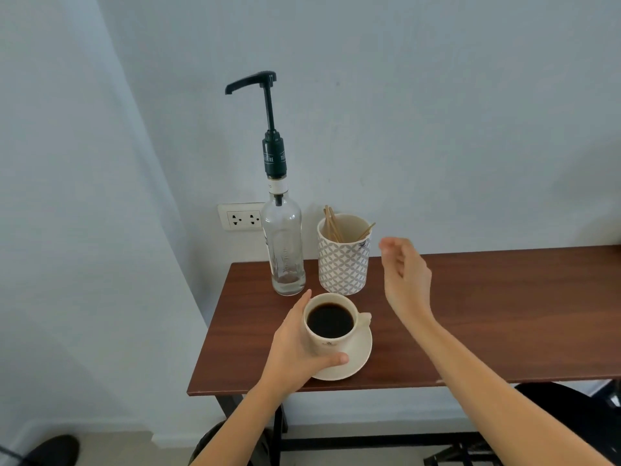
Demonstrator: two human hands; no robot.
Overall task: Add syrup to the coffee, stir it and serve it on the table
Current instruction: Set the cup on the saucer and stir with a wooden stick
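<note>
A cream cup full of black coffee stands on a cream saucer near the front left of the brown table. My left hand wraps around the cup's left side, thumb at its base. Behind it stands a clear glass syrup bottle with a tall dark pump, spout pointing left; a little liquid lies at its bottom. To its right, a patterned white holder contains several wooden stir sticks. My right hand hovers just right of the holder, fingers loosely curled and holding nothing.
The table stands against a pale wall with a double power socket behind the bottle. A dark chair seat shows below the table at right. A dark shoe sits on the floor at bottom left.
</note>
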